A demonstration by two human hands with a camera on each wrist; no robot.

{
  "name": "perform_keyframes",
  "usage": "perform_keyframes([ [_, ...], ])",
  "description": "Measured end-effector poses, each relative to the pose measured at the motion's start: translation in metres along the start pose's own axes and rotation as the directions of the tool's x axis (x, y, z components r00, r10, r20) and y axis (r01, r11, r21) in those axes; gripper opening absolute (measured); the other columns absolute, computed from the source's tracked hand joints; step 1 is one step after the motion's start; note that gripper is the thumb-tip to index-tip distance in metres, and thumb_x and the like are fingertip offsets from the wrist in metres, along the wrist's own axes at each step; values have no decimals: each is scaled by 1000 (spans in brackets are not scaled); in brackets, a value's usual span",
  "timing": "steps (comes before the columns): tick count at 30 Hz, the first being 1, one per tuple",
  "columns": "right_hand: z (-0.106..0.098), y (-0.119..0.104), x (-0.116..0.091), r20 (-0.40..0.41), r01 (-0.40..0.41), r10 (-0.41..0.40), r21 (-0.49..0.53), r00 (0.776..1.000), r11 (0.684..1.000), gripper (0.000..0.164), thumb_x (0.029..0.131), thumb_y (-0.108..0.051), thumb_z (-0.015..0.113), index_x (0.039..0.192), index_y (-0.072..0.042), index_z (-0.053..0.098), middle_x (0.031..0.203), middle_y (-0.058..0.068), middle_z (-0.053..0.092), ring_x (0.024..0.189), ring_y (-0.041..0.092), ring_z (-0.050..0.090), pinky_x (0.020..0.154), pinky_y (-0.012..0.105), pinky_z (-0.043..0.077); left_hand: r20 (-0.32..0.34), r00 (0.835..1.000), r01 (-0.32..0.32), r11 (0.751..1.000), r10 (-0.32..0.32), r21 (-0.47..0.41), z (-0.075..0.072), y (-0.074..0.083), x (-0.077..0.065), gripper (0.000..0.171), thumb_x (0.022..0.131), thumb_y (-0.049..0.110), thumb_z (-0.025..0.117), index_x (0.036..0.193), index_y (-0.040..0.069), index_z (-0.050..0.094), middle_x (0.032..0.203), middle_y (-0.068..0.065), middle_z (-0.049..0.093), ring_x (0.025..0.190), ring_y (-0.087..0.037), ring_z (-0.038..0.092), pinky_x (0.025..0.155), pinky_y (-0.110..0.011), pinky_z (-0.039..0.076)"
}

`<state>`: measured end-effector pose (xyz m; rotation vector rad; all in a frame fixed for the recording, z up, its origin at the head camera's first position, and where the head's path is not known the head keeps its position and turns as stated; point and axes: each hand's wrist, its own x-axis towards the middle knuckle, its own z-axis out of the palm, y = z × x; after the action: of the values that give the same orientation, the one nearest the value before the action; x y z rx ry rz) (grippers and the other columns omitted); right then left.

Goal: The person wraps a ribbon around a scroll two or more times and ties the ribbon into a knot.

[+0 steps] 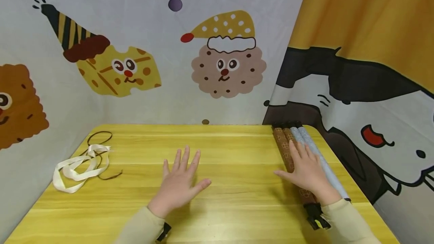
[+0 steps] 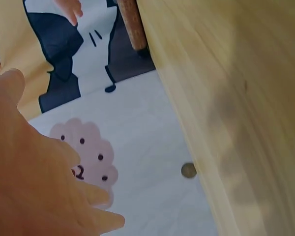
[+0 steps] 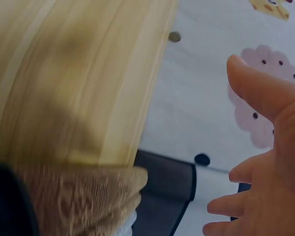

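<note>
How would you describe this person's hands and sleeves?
Neither the left hand nor right hand wears a glove or visible ring. The left sleeve and right sleeve are pale cream with no visible markings. A small black piece shows beside the left sleeve.

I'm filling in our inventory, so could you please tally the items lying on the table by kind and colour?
Brown patterned tubes: 2
Pale blue tubes: 2
White ribbon tangle: 1
Dark cord: 1
Total: 6
</note>
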<state>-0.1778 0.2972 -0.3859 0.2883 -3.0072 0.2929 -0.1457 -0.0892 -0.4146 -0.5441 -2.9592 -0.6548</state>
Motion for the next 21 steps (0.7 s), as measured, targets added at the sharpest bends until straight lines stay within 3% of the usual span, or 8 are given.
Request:
perform_keyframes([
  [13,-2,30,15,140,-80,82,-20,987,997,121,78,-74,64,147,16,23,144,45,28,126,65,28,98,72,28,71,996,-54,998,57,-38,29,21,9,84,95,70,39,160,23,13,162,-16,1,147,-42,-1,106,-73,-4],
  [21,1,33,15,163,-118,117,-7,980,993,120,79,-74,64,148,16,22,142,46,29,125,66,28,97,73,29,75,995,-57,998,59,-35,34,26,7,86,93,75,32,160,24,14,163,-16,2,148,-40,-2,107,-72,0],
])
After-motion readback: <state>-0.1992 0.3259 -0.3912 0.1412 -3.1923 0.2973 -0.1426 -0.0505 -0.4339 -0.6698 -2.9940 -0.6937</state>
